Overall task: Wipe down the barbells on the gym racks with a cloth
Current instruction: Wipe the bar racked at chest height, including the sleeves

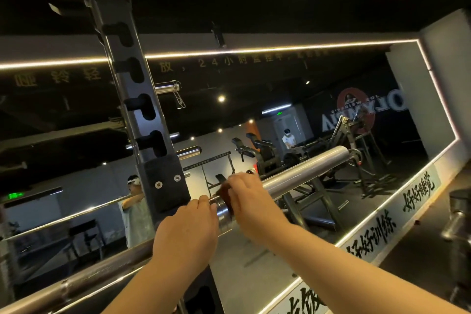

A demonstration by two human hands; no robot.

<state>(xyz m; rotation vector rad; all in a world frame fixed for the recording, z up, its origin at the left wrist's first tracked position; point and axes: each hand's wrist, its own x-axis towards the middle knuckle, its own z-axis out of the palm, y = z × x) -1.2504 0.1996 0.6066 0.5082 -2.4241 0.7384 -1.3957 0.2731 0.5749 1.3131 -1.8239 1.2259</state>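
A steel barbell runs diagonally from the lower left to the upper right, resting on the black rack upright (163, 181). Its thick shiny sleeve (305, 173) juts out to the right of the upright; the thinner shaft (96, 273) lies to the left. My right hand (251, 199) wraps over the inner end of the sleeve and holds a dark cloth (224, 190) against it, with only a small part of the cloth showing. My left hand (188, 232) grips the bar at the collar, just beside the upright.
A wall mirror behind the rack reflects gym machines, lights and two people. A lit strip frames the mirror, with black lettering on the ledge (382, 227) below. Another chrome sleeve end (168, 86) sticks out higher on the rack. A metal object (458, 214) stands at right.
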